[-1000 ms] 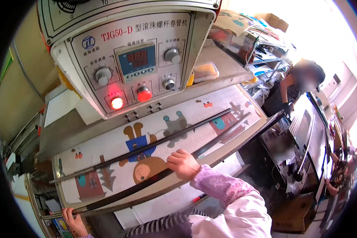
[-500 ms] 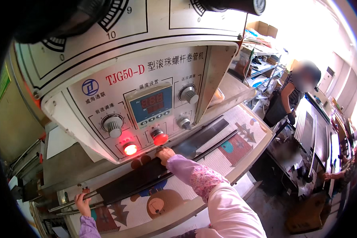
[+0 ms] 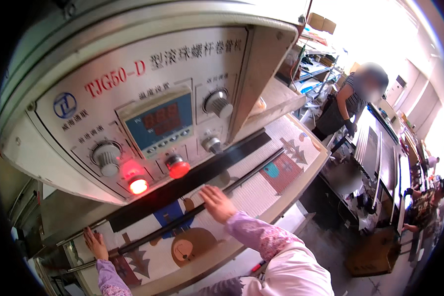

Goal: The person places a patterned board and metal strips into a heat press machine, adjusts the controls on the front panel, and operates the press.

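Observation:
A long black flat sheet [image 3: 192, 176] lies along the far side of the patterned work surface [image 3: 241, 217], partly hidden under the machine's front panel. Nearer to me a thin dark rod [image 3: 170, 226] runs alongside it, with a gap between. My right hand [image 3: 218, 204] rests flat at the middle of the rod, fingers stretched toward the sheet; nothing shows in its grasp. At the left end my left hand [image 3: 95, 243] lies with fingers extended, its tips by a metal rod end [image 3: 79, 235] that sticks out beyond the sheet.
Above the sheet hangs the machine's control panel [image 3: 133, 93] with knobs, a red button [image 3: 178, 168] and a glowing red lamp [image 3: 138, 186]. At right a gloved person [image 3: 348, 103] stands by a long bench with strips; a cardboard box [image 3: 372, 254] is on the floor.
My right hand has let go of the sheet's edge and come back nearer me, fingers spread. The sheet now lies farther under the panel, apart from the rod. The view has shifted.

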A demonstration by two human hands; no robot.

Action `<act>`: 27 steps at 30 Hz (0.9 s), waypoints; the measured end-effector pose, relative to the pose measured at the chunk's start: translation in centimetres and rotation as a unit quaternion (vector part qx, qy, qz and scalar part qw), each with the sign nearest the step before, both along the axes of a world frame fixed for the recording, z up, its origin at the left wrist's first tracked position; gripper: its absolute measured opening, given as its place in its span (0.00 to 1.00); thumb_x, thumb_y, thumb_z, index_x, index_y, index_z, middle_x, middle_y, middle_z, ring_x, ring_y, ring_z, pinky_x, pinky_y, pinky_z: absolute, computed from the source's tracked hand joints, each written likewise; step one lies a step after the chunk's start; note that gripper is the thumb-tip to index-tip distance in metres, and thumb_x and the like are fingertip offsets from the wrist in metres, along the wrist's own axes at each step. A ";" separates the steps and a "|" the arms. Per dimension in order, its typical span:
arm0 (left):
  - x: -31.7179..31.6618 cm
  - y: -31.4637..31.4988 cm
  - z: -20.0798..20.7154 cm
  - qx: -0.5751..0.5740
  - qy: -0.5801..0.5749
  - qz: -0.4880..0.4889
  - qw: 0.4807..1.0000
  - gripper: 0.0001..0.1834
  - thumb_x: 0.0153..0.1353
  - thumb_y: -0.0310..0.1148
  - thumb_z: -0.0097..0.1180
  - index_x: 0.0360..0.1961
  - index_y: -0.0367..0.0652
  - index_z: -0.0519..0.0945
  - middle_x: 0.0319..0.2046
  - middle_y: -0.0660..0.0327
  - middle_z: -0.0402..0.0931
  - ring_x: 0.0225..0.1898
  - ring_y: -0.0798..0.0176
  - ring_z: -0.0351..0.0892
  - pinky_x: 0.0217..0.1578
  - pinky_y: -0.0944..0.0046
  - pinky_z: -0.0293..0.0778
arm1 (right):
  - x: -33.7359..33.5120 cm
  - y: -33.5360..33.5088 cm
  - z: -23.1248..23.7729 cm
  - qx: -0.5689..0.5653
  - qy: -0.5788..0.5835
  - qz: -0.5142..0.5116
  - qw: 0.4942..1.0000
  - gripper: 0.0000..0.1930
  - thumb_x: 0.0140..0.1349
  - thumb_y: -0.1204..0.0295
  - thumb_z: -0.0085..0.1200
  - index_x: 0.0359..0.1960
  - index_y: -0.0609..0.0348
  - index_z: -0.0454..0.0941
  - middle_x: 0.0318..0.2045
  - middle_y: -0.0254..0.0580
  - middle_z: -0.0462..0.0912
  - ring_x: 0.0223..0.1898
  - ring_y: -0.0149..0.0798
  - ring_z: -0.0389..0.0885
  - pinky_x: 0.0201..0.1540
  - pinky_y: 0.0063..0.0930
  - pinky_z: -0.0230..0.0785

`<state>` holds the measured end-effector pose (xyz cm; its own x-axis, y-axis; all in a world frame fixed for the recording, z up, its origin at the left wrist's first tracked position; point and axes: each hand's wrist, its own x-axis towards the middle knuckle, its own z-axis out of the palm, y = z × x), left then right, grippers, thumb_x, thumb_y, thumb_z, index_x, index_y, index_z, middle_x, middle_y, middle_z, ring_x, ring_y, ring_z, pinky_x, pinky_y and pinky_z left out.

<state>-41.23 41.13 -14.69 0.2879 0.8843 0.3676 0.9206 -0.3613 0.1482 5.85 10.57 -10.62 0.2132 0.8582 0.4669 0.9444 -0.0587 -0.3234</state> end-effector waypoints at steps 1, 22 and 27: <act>-1.2 -0.7 0.2 -0.040 0.022 0.011 0.999 0.31 0.66 0.45 0.42 0.67 0.45 0.54 0.66 0.49 0.51 0.68 0.46 0.48 0.65 0.50 0.48 | 0.0 -1.9 0.1 0.006 0.010 -0.031 0.999 0.30 0.53 0.74 0.52 0.60 0.60 0.62 0.60 0.51 0.64 0.64 0.52 0.59 0.65 0.46 0.52; 7.8 -23.2 2.1 0.021 0.000 -0.098 0.995 0.21 0.67 0.39 0.35 0.54 0.41 0.71 0.56 0.58 0.70 0.58 0.53 0.65 0.60 0.50 0.52 | -0.2 -7.7 0.2 -0.078 -0.015 -0.111 0.991 0.15 0.58 0.63 0.51 0.44 0.54 0.79 0.46 0.37 0.81 0.52 0.37 0.75 0.65 0.51 0.50; 8.0 -23.1 2.7 0.015 -0.019 -0.100 0.995 0.20 0.63 0.37 0.40 0.53 0.42 0.71 0.56 0.57 0.69 0.56 0.53 0.65 0.59 0.50 0.53 | 7.0 -3.0 19.0 0.185 -0.077 -0.145 0.969 0.32 0.53 0.79 0.46 0.63 0.61 0.57 0.50 0.48 0.74 0.61 0.46 0.64 0.65 0.53 0.45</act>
<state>-33.19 17.99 -11.97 0.4428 0.7988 0.4072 0.8235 -0.5419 0.1676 12.84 7.57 8.37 0.3237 0.5402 0.7768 0.9443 -0.2353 -0.2299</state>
